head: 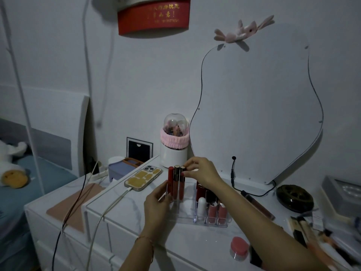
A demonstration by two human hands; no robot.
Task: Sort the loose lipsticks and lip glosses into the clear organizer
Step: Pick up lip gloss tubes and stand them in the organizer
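The left hand grips the lower ends of three upright lip glosses while the right hand pinches a cap, seemingly steadying them for lowering into the left of the clear organizer, already partly filled.

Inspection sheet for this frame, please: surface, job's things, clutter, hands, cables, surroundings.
Surface: white marbled dresser top.
Job's things: three upright red lip gloss tubes; clear acrylic organizer partly filled; dark loose gloss tube lying right.
Clutter: phone in yellow-patterned case; pink-lidded jar.
Hands: left hand holds the tubes' bases; right hand pinches a cap.
Cables: white charging cable; black cord.
Surroundings: wavy frameless mirror; bed left.
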